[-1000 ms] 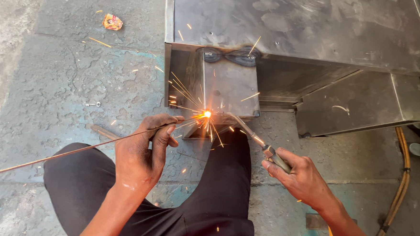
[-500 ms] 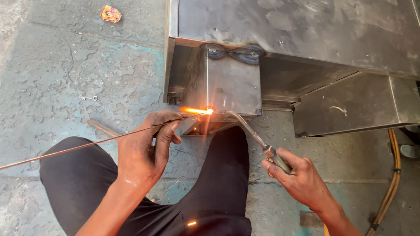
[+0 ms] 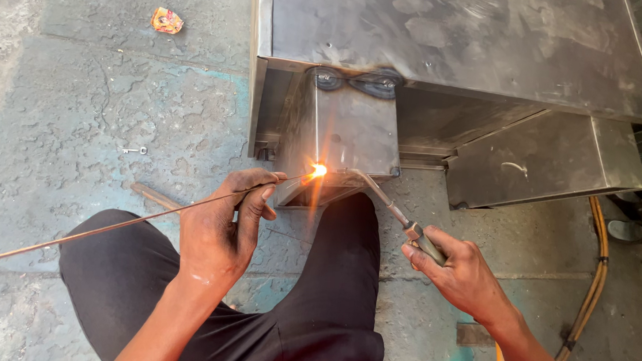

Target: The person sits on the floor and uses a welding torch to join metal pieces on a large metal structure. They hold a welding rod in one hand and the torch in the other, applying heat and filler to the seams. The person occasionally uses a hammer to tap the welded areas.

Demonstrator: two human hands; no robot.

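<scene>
My left hand (image 3: pixel 223 223) pinches a long thin filler rod (image 3: pixel 106 226) that runs from the far left up to a bright orange flame (image 3: pixel 318 170). My right hand (image 3: pixel 457 272) grips the handle of a gas torch (image 3: pixel 396 210) whose bent tip points at the same glowing spot. The flame sits on the lower edge of a small grey steel box (image 3: pixel 345 130) that is joined under a large steel sheet cabinet (image 3: pixel 453 41). My legs in black trousers (image 3: pixel 330 291) are folded beneath both hands.
An orange gas hose (image 3: pixel 592 283) curves along the right side of the concrete floor. A small metal key-like piece (image 3: pixel 135 150) and a crumpled orange wrapper (image 3: pixel 167 21) lie on the floor to the left. A second steel box (image 3: pixel 549 159) hangs on the right.
The shower of sparks seen a second ago has died down to a single steady flame. Both hands stay at about the same spot on the box edge.
</scene>
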